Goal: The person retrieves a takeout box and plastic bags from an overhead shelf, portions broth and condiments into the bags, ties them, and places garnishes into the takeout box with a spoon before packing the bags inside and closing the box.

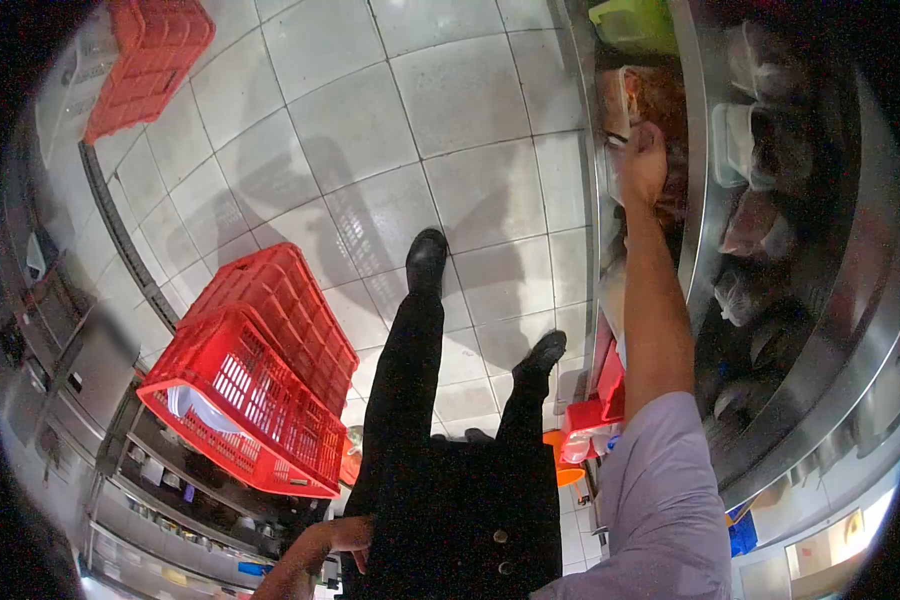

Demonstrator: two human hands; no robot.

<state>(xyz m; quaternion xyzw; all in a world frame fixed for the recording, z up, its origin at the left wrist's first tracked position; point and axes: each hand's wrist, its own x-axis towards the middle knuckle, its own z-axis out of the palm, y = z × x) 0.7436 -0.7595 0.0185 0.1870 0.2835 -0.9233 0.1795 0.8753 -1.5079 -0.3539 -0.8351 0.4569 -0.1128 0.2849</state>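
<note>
My right arm reaches out to the far right. Its hand is closed over a tray of reddish-brown stuff on a metal-edged shelf. A small dark piece shows beside the fingers, but what they grip I cannot make out. A pale container is next to that hand, and a green container sits beyond it. My left hand hangs low by my hip, against the black clothing. Its fingers are partly hidden there, and I see nothing in it.
A red plastic crate with a white item inside stands at left; another red crate is farther off. Bagged items and a white tub line the right metal counter. An orange bucket is near my legs. Tiles cover the floor.
</note>
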